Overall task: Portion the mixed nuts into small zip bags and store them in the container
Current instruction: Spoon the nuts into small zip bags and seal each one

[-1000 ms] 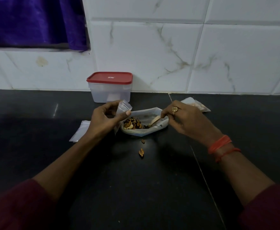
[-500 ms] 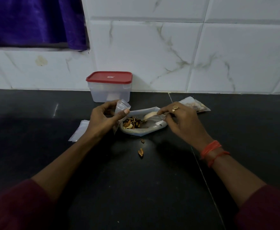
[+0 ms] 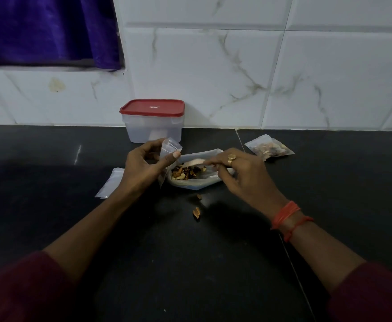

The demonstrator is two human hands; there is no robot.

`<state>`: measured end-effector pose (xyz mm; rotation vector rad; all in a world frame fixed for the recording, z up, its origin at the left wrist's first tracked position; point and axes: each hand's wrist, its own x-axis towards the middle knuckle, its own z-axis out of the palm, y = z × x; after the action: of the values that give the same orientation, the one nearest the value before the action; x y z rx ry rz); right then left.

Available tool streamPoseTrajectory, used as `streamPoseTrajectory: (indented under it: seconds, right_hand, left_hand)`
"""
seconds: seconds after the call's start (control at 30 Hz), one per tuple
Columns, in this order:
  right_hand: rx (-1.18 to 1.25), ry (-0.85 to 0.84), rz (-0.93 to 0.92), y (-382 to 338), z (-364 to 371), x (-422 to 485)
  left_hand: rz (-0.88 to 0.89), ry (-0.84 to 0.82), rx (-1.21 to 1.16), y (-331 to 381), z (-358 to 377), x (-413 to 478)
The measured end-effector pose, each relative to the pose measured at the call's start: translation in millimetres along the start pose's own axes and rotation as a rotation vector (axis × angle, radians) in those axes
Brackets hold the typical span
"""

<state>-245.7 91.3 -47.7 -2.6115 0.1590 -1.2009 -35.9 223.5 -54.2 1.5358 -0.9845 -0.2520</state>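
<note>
Progress looks to be near the beginning. One filled zip bag [image 3: 269, 148] lies on the black worktop [image 3: 51, 182] at the right, well apart from the hands, and it is the only finished portion that shows. The container [image 3: 152, 126] stands at the back against the tiled wall with its red lid on. Its walls are cloudy, so I cannot tell if anything is inside.

Another portion is in hand now. The left hand [image 3: 143, 168] holds a small zip bag [image 3: 170, 147] upright — its grip pinches the plastic between thumb and fingers, and the bag appears empty. The right hand [image 3: 243, 180] has its grip closed on the handle of a pale spoon [image 3: 193, 161]. The bowl of the spoon is just above the mixed nuts [image 3: 186, 172], which lie in the large open bag [image 3: 190, 184] between the two hands. Whether the spoon carries nuts I cannot see.

What is left, in my judgement, is to fill this bag and close it, and then to fill more from the stack of empty zip bags [image 3: 111, 182] beside the left wrist — a good amount of nuts is there. After that the container must be opened and all portions put inside. Two stray nuts [image 3: 197, 212] on the worktop near the large bag also wait to be collected.
</note>
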Motion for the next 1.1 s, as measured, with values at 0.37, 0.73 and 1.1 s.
streamPoseTrajectory:
  seconds: [0.37, 0.73, 1.1]
  right_hand:
    - [-0.189, -0.229, -0.079, 13.5, -16.3, 5.6]
    - [-0.118, -0.291, -0.07, 17.8, -13.1, 5.9]
    - [-0.155, -0.252, -0.017, 14.0, -7.7, 3.2]
  left_hand:
    - [0.037, 0.029, -0.018, 2.6, 0.1, -1.9]
    - [0.034, -0.01, 0.001, 1.3, -0.8, -0.6]
    - [0.031, -0.022, 0.03, -3.1, -0.9, 2.3]
